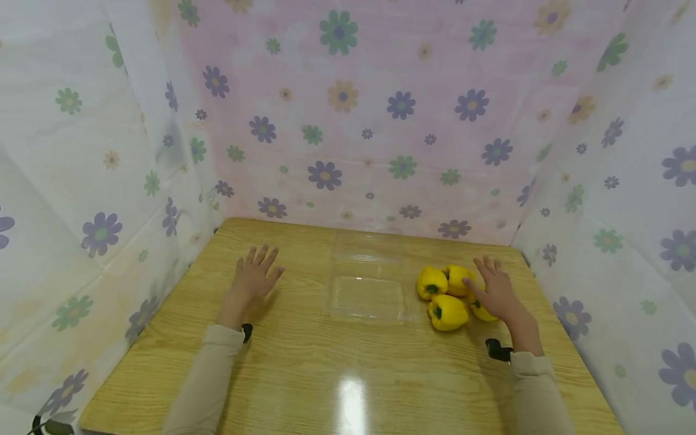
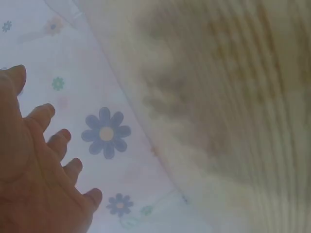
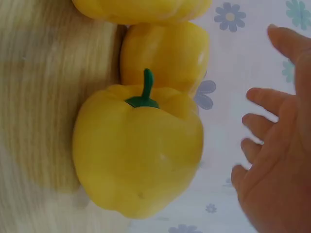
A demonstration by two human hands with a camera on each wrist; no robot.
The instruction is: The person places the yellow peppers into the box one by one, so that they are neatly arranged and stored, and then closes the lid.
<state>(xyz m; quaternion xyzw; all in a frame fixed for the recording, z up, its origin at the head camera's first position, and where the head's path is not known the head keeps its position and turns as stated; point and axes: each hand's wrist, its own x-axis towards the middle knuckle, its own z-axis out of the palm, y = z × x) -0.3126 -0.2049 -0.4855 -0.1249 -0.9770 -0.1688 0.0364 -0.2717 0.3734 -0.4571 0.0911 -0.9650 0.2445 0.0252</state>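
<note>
Several yellow bell peppers with green stems sit clustered on the right half of the table. Among them are a front pepper (image 1: 448,313), a left one (image 1: 432,284), a back one (image 1: 458,279) and one partly hidden by my right hand (image 1: 499,295). That hand hovers with fingers spread and holds nothing; in the right wrist view a gap shows between it and the nearest pepper (image 3: 138,153). Left of the peppers lies a clear plastic container (image 1: 368,299), its lid folded back. My left hand (image 1: 252,283), fingers spread, is over the table's left side, holding nothing.
The wooden table (image 1: 304,374) has a glare spot near its front. Flower-patterned cloth (image 1: 375,151) stands behind it and on both sides. A dark cable-like object (image 1: 54,426) lies at the lower left corner, off the tabletop.
</note>
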